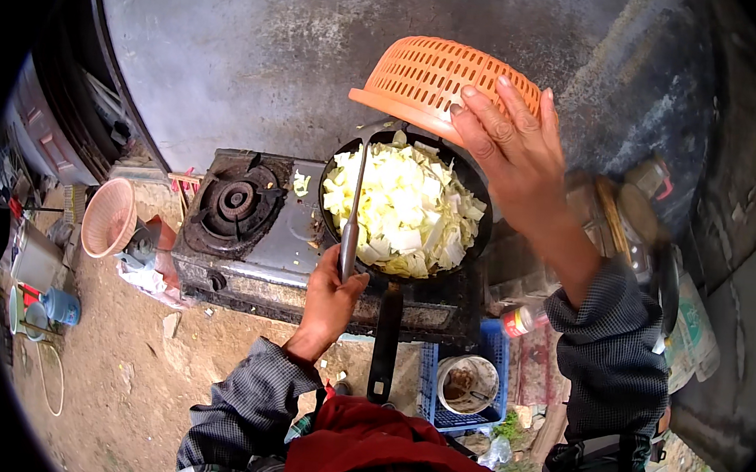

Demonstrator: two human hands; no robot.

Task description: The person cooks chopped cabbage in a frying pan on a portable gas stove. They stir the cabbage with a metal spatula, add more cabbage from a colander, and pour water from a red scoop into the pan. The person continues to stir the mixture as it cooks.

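Chopped pale yellow-green cabbage [402, 207] is heaped in a black frying pan [480, 184] on the right side of the stove. My left hand [330, 308] is closed round the dark handle of a long spatula [350, 247], whose shaft reaches over the pan's left part to its far rim. Above the far side of the pan, my right hand [521, 167] holds an orange plastic colander [440, 72], tipped with its slotted side upward. Its fingers lie on the outer wall; the thumb is hidden, and the inside cannot be seen. The pan's handle [385, 343] points toward me.
The grimy two-burner stove [279, 255] has a bare left burner [237, 200] and stray cabbage bits [301, 183]. A blue crate [426, 391] with a white bucket [468, 383] stands below, near a red-labelled bottle [524, 320]. A pink basket [109, 218] is at left; a grey wall rises behind.
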